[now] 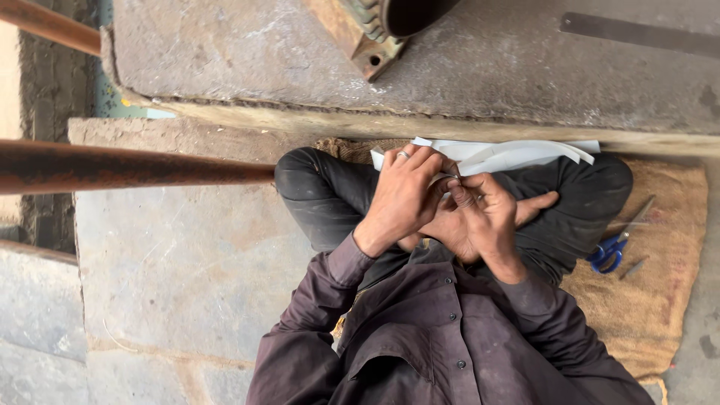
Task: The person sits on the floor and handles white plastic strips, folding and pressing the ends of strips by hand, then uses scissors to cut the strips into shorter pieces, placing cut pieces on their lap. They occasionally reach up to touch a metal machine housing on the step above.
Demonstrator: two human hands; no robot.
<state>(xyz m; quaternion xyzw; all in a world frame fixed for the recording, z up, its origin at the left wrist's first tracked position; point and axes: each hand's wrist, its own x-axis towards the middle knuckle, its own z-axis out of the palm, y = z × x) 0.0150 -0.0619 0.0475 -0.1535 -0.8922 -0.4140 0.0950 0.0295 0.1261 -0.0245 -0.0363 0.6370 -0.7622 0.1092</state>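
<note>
Over the crossed legs, left hand and right hand pinch white folded paper strips; fingers clenched on them. The thin paper could tear if pulled unevenly; blue-handled scissors lie on burlap sacking.

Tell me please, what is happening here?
A person sits cross-legged on a burlap mat on a stone floor. Both hands are together over the lap: the left hand and the right hand pinch something small between the fingers, too small to identify. White paper strips lie across the knees, touching the left hand. Blue scissors lie on the mat beside the right knee, untouched. A rusty pipe crosses on the left.
</note>
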